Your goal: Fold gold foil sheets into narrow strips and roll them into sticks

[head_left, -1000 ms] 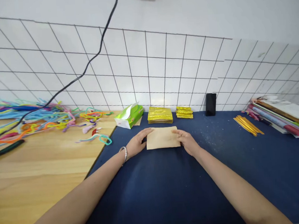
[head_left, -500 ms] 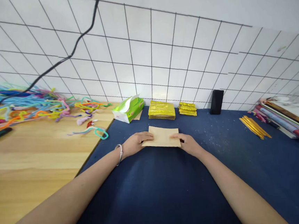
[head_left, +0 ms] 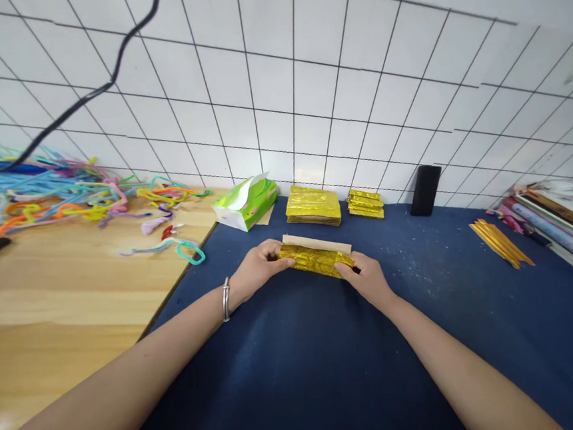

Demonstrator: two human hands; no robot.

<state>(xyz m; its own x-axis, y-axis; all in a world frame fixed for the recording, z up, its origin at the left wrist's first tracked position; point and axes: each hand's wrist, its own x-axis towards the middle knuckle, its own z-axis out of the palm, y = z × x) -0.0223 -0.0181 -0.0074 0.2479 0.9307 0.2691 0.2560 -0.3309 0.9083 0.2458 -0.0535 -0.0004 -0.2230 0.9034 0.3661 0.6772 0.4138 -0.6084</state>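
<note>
A sheet of gold foil paper (head_left: 314, 259) with a tan back is held between my two hands above the dark blue table surface. Its near part is turned up so the shiny gold side shows, while a tan strip stays visible along the far edge. My left hand (head_left: 264, 262) grips the left end, thumb on the gold side. At the right end, my right hand (head_left: 364, 274) pinches the paper with its thumb on top. Behind it lie a stack of gold foil sheets (head_left: 312, 206) and a smaller pile of folded gold strips (head_left: 364, 204).
A green tissue box (head_left: 246, 204) stands left of the stack. A black phone (head_left: 425, 191) leans against the tiled wall. Gold strips (head_left: 501, 243) and a pile of books (head_left: 551, 228) lie to the right. Colourful pipe cleaners (head_left: 59, 195) cover the wooden table's back left.
The near part of the paper has been turned up and over, so gold now shows where the tan side did. Both thumbs have come onto the gold side. The view has shifted slightly.
</note>
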